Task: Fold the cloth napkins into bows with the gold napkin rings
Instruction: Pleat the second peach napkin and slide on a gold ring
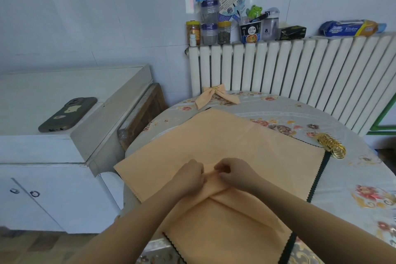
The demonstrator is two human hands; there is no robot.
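A: So where's your napkin [218, 146]?
B: Spread on the table [342, 178]. Your left hand [189, 174] and right hand [234, 172] both pinch a fold at its middle; rings [332, 146] sit right.

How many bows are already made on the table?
1. The finished bow lies at the table's far edge, in front of the radiator. Both hands, left hand and right hand, are pinching the orange napkin, not yet a bow.
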